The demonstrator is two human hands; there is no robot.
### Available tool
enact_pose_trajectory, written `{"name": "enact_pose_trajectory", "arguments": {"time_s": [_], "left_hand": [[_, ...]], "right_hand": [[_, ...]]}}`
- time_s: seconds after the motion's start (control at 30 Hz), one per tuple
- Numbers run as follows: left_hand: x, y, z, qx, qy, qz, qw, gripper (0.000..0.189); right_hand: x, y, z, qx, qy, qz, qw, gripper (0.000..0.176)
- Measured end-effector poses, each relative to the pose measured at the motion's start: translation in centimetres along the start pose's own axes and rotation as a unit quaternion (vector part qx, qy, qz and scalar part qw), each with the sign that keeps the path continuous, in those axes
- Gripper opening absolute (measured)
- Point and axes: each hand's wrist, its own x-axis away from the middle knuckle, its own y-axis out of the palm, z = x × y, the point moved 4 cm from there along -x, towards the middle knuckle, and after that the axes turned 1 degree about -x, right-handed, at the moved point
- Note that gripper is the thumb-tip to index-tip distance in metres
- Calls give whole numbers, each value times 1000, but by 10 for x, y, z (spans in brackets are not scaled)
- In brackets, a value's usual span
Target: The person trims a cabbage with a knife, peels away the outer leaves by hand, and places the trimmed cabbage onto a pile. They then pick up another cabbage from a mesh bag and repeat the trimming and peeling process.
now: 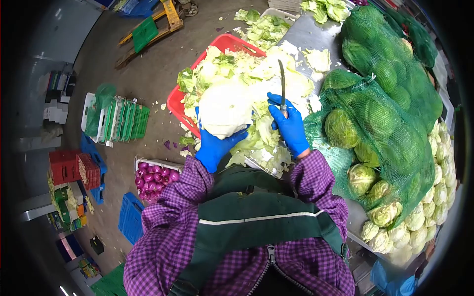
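A large pale cabbage (224,109), stripped to its whitish leaves, rests in my blue-gloved left hand (219,145), whose fingers wrap its lower side. My right hand (290,123), also gloved in blue, grips a knife (283,81) by its handle. The thin, curved dark blade points up and away from me, to the right of the cabbage and apart from it. Under and around both hands lie loose cabbage leaves (266,143). Beyond the cabbage, more leaves heap up in a red basket (175,106).
Green net sacks of cabbages (380,108) cover the metal table (316,37) on my right, with trimmed cabbages (417,227) behind them. On the floor to the left are a crate of purple onions (154,180), stacked green and white crates (123,118) and a yellow pallet jack (170,17).
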Motion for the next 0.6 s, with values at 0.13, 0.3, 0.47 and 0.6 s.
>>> {"name": "enact_pose_trajectory", "arguments": {"time_s": [0.13,0.3,0.47,0.6], "left_hand": [[-16,-2,-27,559,-279,-29,780,78],[-6,12,-19,531,-293,-15,795,77],[26,10,-20,420,-395,4,817,72],[22,2,-65,-92,-193,-25,976,102]], "right_hand": [[16,26,0,-21,35,-102,994,57],[14,20,10,57,-68,-82,993,70],[8,12,27,177,-234,-47,955,80],[-6,-10,79,74,182,-75,978,77]]}}
